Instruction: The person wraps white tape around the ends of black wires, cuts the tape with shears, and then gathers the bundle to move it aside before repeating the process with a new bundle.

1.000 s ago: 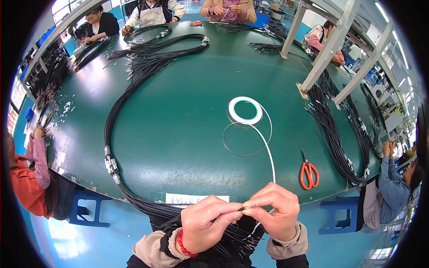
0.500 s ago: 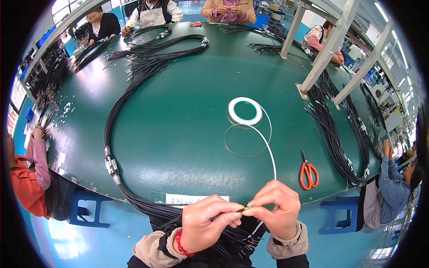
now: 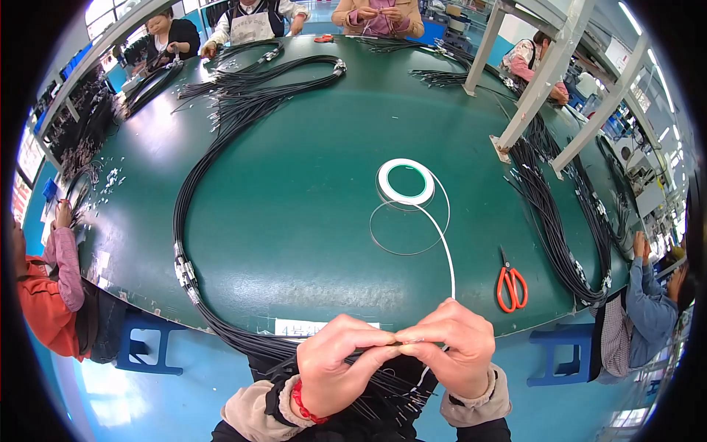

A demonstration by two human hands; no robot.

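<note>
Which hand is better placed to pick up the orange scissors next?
Right. The scissors lie on the green table just beyond the right hand; the left hand sits farther away.

Large green worktable (image 3: 309, 221) on blue floor (image 3: 110, 398), blue stools (image 3: 151, 346), grey metal posts (image 3: 530, 96), bright windows (image 3: 99, 11) behind.

Bare green table (image 3: 294, 221) between tape roll (image 3: 406, 181), scissors (image 3: 510, 283).

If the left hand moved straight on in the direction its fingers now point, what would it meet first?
The left hand points right, toward the right hand. Their fingertips already meet at the black wire bundle and the white tape strip, so it would most likely meet the right hand's fingers first.
</note>
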